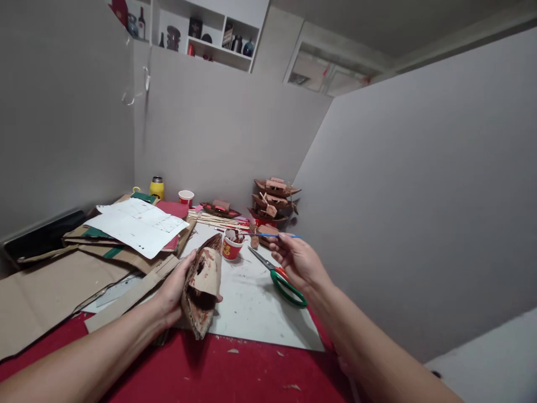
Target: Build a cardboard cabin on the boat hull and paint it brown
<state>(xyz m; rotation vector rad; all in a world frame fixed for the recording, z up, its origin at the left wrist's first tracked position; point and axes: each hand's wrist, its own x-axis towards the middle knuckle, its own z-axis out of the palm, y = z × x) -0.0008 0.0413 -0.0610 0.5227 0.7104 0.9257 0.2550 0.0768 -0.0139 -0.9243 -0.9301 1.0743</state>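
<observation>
My left hand [173,294] grips a cardboard model boat [205,274] by its hull, tilted up over the table's near part. Its curved cover is bare cardboard with brown paint smears, and the hull is partly brown. My right hand [296,257] pinches a thin blue paintbrush [268,235], held roughly level. The brush's tip end reaches over a red paper cup [232,246] streaked inside with brown paint. Below my right hand lies a pair of scissors [287,285] with green and orange handles, blades toward the cup.
Cardboard sheets [62,285] and a white drawing sheet [140,221] pile at left. Several brown model boats [274,198] are stacked at the back right, beside thin wooden sticks [213,220]. A yellow bottle [156,189] and another paper cup [186,197] stand behind. Grey partitions [419,168] enclose the table.
</observation>
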